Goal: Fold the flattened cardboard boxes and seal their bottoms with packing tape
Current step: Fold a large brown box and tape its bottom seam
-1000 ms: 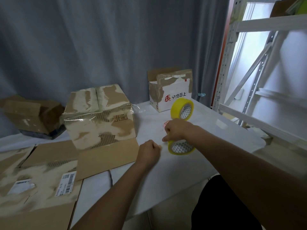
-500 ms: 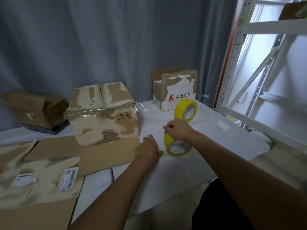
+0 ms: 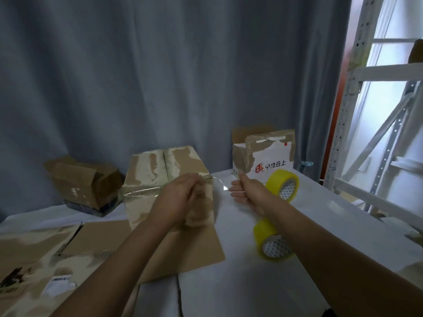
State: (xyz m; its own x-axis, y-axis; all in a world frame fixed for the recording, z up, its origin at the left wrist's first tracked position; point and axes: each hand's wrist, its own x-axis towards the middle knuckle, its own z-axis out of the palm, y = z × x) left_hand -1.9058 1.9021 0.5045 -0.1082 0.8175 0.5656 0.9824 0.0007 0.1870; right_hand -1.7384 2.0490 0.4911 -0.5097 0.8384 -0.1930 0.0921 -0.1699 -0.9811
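Grey curtain (image 3: 160, 76) behind; left hand (image 3: 180, 197) blurs box (image 3: 167, 179)

Dim, soft-focus, right-side window glare

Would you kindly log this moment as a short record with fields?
left hand: on the taped box's front edge
right hand: pinching a clear tape strip off that box's corner
tape rolls: one beyond the right hand, one under the right forearm
flat cardboard: under the box
white box: open, at the back
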